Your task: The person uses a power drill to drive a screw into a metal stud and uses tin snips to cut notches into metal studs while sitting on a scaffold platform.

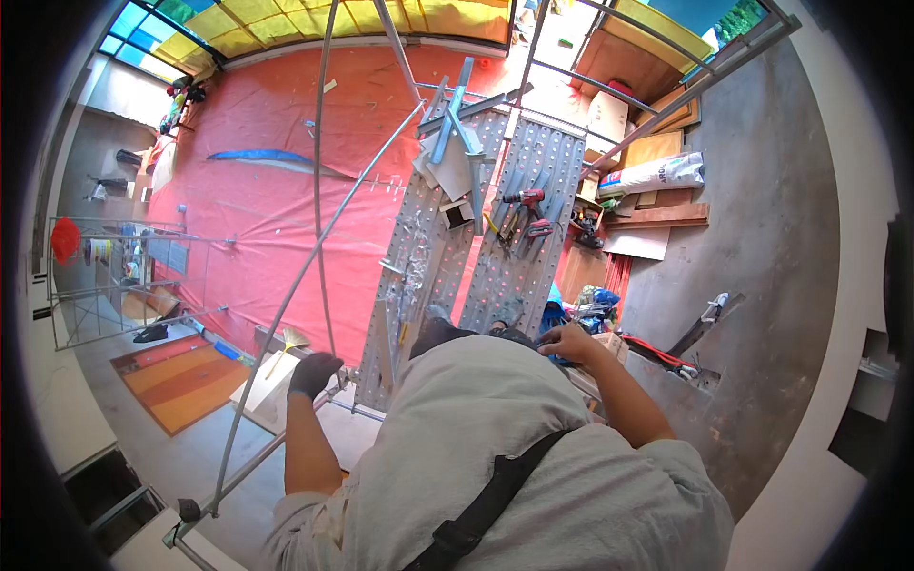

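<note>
Scaffolding (252,465) of grey metal tube framed the whole spot from where I stood, its rails and slanting braces rising around the person and running down past the left side. Beyond and below it spread a wide red sheet (267,114), wrinkled in places. Perforated metal decking (552,176) lay straight ahead of the person, and off to its right a plump white sack (657,173) lay on its side. Several long metal strips (455,109) were piled crosswise at the far end of the decking.

The left hand (314,375), in a dark glove, was curled narrow at the lower end of a thin brace (317,181), just where it neared the side rail; I couldn't tell whether it truly gripped the metal. The right hand (568,343), bare, had its fingers bent close beside the waist, and whether it held anything was hidden from me.

Those tubes looked stiff, hollow and fairly light, smooth enough to slip under a loose palm; mid-length, clear of the joints, seemed the surest hold. Smallest of all, a red-and-black drill (526,197) lay on the decking.
</note>
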The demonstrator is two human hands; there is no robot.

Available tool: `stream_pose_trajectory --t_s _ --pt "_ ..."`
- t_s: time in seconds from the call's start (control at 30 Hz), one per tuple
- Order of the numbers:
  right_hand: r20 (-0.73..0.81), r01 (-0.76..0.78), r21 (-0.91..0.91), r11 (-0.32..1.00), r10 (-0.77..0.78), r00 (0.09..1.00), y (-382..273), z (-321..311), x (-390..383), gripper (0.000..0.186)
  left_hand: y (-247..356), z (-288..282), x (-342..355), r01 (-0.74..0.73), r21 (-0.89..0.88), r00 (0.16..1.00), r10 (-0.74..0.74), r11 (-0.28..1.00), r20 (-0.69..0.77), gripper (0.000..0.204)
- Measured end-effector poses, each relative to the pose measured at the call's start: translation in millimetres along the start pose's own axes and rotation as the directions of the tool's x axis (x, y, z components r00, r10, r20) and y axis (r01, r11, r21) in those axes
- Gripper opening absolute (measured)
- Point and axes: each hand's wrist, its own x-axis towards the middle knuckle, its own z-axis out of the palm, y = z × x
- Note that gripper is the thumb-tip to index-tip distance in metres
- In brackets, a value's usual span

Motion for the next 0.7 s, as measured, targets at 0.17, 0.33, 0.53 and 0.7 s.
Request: stream_pose_trajectory --t_s 0.17,0.33,0.53,0.7 --pt "0.047 0.150 -0.101 0.984 -0.146 0.988 18.3 24.1 2.6 0.042 113.7 -53.4 12.6 0.021 -0.321 0.995 -0.051 0.947 -0.086 0.048" --pt "0.033 0.042 -0.162 0.986 -0.037 0.999 -27.0 41.4 8.5 0.033 151.1 -57.1 38.2 0.041 -0.226 0.995 -0.020 0.973 0.096 0.050" --pt "-0.136 0.011 -0.132 0.991 -0.029 0.990 -41.4 55.3 13.6 0.030 156.2 -29.5 102.4 -0.213 -0.133 0.897 0.248 0.968 0.367 0.061" --pt "-0.078 -0.107 -0.052 0.993 0.102 0.992 -45.6 62.4 -1.6 0.032 143.8 -20.6 141.1 -0.361 -0.005 0.761 0.298 0.933 0.576 0.057"
